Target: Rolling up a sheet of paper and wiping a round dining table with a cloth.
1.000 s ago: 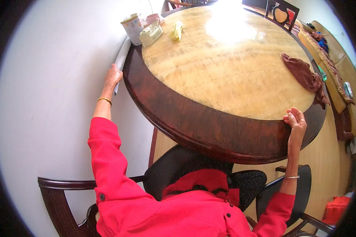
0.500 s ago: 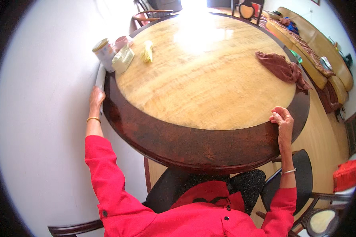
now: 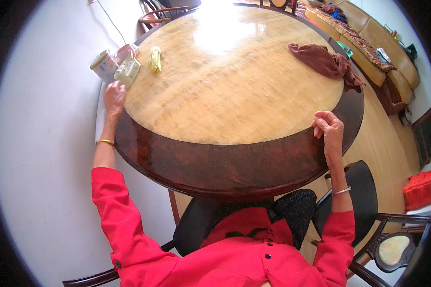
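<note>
My left hand [image 3: 114, 98] is at the left rim of a round table [image 3: 215, 167], just below a pale, clear-looking packet [image 3: 127, 71]. Its fingers are bent and blurred, so I cannot tell whether they touch the packet or hold anything. A whitish strip [image 3: 100, 115] shows beside that wrist, between the table and the wall. Over the right part of the rim is my right hand [image 3: 329, 128], its fingers curled in toward the thumb, with nothing visible in them. A crumpled brown cloth [image 3: 323, 61] lies farther off on the right side of the tabletop.
A white tin [image 3: 104, 67] and a pink container [image 3: 125, 51] stand by the packet, near the wall. To their right lies a yellowish crumpled thing [image 3: 154, 59]. A dark chair [image 3: 357, 191] is close on the right; a tan sofa [image 3: 368, 40] stands beyond the table.
My left hand has moved forward along the rim, away from the whitish strip and up to the packet. My right hand stays curled over the rim. The whole view has shifted slightly.
</note>
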The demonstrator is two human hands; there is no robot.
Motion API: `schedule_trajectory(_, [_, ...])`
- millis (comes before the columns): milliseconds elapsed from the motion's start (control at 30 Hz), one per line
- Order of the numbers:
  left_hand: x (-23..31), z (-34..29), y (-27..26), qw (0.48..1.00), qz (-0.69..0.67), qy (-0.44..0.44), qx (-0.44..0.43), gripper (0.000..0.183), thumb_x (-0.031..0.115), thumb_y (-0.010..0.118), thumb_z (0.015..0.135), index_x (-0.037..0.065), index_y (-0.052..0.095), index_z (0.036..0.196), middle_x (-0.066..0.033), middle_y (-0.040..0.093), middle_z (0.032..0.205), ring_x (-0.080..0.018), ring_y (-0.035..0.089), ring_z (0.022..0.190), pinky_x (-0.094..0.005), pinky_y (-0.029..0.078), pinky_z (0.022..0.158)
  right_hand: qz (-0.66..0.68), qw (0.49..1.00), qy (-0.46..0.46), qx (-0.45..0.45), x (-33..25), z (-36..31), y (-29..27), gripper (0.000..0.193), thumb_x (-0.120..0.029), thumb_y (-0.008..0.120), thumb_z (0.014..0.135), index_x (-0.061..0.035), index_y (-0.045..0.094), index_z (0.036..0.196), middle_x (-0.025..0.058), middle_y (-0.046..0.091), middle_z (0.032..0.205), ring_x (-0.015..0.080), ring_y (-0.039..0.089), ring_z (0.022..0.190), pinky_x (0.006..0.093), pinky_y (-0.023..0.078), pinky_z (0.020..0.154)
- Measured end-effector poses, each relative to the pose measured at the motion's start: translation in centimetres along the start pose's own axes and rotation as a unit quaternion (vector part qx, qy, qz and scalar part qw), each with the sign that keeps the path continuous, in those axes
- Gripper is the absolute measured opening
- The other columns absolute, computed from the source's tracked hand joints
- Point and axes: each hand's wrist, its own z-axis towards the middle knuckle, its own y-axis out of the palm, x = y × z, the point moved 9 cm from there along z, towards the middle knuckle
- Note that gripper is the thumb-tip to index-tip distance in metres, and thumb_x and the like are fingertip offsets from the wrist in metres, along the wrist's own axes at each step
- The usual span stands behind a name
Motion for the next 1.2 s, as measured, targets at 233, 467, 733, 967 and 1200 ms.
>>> schedule_trajectory(233, [26.6, 1.4, 4.1, 0.956, -0.243, 0.123, -0.109, 0.038, 0.028, 0.064, 0.083, 0.002, 0.065, 0.11, -0.02, 0.062, 0.117, -0.0336, 0.057, 0.112, -0.0399, 0.045, 0.096, -0.101, 0.994, -0.044, 0.02, -0.8, -0.4, 0.3, 0.013, -0.009, 0.06, 0.088, 0.0014, 0.068, 0.09, 0.0024, 0.059, 0.059, 0.0072, 0.054, 0.052, 0.0232, 0.041, 0.049])
schedule_trajectory(467, [58.3, 0.6, 3.5, 0.879, -0.31, 0.284, -0.226, 0.079, 0.053, 0.066, 0.078, 0.014, 0.041, 0.142, -0.0252, 0.023, 0.151, -0.0442, 0.038, 0.131, -0.0491, 0.034, 0.106, -0.329, 0.879, -0.343, -0.039, -3.4, -2.9, 3.0, 0.022, -0.021, 0.061, 0.085, -0.005, 0.058, 0.071, 0.0155, 0.06, 0.066, 0.0325, 0.064, 0.064, 0.0426, 0.051, 0.057])
schedule_trajectory(733, [80.2, -0.5, 3.8, 0.858, -0.26, 0.422, -0.137, 0.085, 0.059, 0.065, 0.077, 0.022, 0.033, 0.147, -0.022, 0.013, 0.155, -0.0452, 0.018, 0.14, -0.0648, 0.019, 0.108, -0.312, 0.88, -0.355, -0.051, -3.0, -2.9, 2.7, 0.015, -0.017, 0.063, 0.079, -0.0066, 0.056, 0.071, 0.0119, 0.059, 0.066, 0.0288, 0.064, 0.062, 0.039, 0.05, 0.054])
schedule_trajectory(967, [86.2, -4.2, 7.6, 0.858, -0.191, 0.421, -0.224, 0.06, 0.05, 0.059, 0.082, 0.03, 0.047, 0.137, -0.0088, 0.049, 0.137, -0.0354, 0.04, 0.128, -0.0493, 0.034, 0.105, -0.307, 0.886, -0.322, -0.13, -1.5, -2.6, 3.2, 0.014, -0.019, 0.064, 0.068, -0.0056, 0.065, 0.065, 0.014, 0.064, 0.07, 0.0316, 0.067, 0.068, 0.0433, 0.052, 0.06])
schedule_trajectory(1200, [89.3, -13.5, -0.6, 0.715, -0.356, 0.571, -0.191, 0.026, 0.033, 0.054, 0.088, 0.03, 0.066, 0.111, -0.0117, 0.059, 0.108, -0.0339, 0.055, 0.105, -0.0509, 0.041, 0.091, -0.317, 0.88, -0.318, -0.156, -1.1, -2.2, 4.0, 0.015, -0.021, 0.064, 0.068, -0.0056, 0.065, 0.067, 0.0148, 0.064, 0.07, 0.0321, 0.066, 0.067, 0.0454, 0.052, 0.06])
